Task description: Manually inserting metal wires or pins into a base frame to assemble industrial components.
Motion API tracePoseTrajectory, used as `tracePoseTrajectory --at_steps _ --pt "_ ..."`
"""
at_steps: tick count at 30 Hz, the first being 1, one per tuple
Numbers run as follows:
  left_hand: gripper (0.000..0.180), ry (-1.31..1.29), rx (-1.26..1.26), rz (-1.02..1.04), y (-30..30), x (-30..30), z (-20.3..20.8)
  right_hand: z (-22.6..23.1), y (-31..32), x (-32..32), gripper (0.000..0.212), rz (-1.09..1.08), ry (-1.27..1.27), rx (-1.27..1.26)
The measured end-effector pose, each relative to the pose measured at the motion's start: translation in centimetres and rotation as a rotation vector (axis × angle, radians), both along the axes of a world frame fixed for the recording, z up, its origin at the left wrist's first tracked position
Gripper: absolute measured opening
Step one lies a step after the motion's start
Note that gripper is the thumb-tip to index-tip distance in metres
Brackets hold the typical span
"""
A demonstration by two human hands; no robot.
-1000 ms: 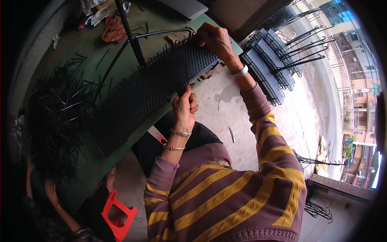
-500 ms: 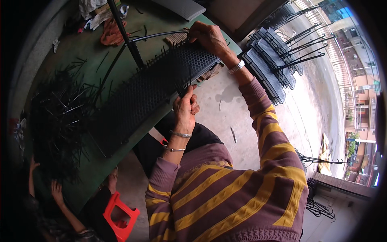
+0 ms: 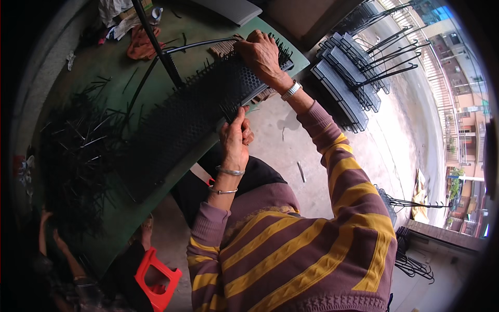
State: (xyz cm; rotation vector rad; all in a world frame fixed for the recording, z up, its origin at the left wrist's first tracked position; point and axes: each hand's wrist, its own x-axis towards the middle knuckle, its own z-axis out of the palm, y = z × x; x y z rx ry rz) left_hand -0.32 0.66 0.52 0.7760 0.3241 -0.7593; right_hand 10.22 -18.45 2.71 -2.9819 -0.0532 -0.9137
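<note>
A long black perforated panel (image 3: pixel 179 117) lies slanting across the green table, with rows of thin black strips standing up from it. My left hand (image 3: pixel 236 139) is closed around a small bunch of thin black strips (image 3: pixel 227 110) at the panel's near edge. Over the right part of the panel, my right hand (image 3: pixel 261 60) has its fingers bent down and pressed together; the fingertips are hidden, so what they hold does not show. More upright strips (image 3: pixel 280 48) stand to the right of that hand.
A heap of loose black strips (image 3: pixel 83 156) covers the table's left side. A black metal frame (image 3: pixel 165 60) rises behind the panel. Another person's hand (image 3: pixel 60 242) is at lower left, near a red stool (image 3: pixel 156 281). Stacked mesh racks (image 3: pixel 343 78) stand right.
My right hand has moved left along the panel, uncovering strips at its right end. My left hand has shifted only slightly. The other person's hands at lower left have moved.
</note>
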Motion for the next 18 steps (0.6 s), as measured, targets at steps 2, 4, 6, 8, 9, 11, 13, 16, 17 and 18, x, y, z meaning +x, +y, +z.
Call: tracePoseTrajectory --at_steps 2,4,6,8,9,11,13,16,17,18 --pt "0.022 -0.011 0.014 0.002 0.0 0.0 0.0 -0.2 0.0 0.0 0.011 -0.002 0.005 0.023" --pt "0.021 -0.001 -0.014 0.011 0.2 0.0 -0.1 -0.2 0.4 -0.2 0.008 0.006 -0.064 0.255" --pt "0.021 0.001 -0.001 0.014 0.4 0.0 -0.1 0.0 1.0 -0.3 0.008 0.006 -0.089 0.268" --pt "0.021 0.003 0.01 0.016 0.6 0.0 -0.2 0.1 1.2 -0.2 0.009 0.006 -0.113 0.28" --pt "0.021 -0.003 -0.006 0.009 0.6 0.1 -0.2 -0.1 1.0 -0.1 0.01 0.011 -0.112 0.295" --pt "0.022 -0.008 -0.024 0.002 0.7 0.0 -0.3 -0.4 0.6 0.0 0.011 0.016 -0.11 0.31" --pt "0.023 -0.024 -0.014 -0.002 0.7 0.0 -0.1 -0.6 0.3 0.2 0.012 0.022 -0.173 0.251" --pt "0.022 -0.022 -0.036 0.003 0.7 0.0 -0.1 -0.6 0.2 0.3 0.012 0.014 -0.164 0.277" --pt "0.022 -0.021 -0.037 0.003 0.6 0.0 0.0 -0.6 0.3 0.2 0.012 0.014 -0.164 0.276" --pt "0.023 -0.02 -0.022 0.011 0.5 0.0 0.2 -0.4 0.4 0.0 0.012 0.022 -0.146 0.249"
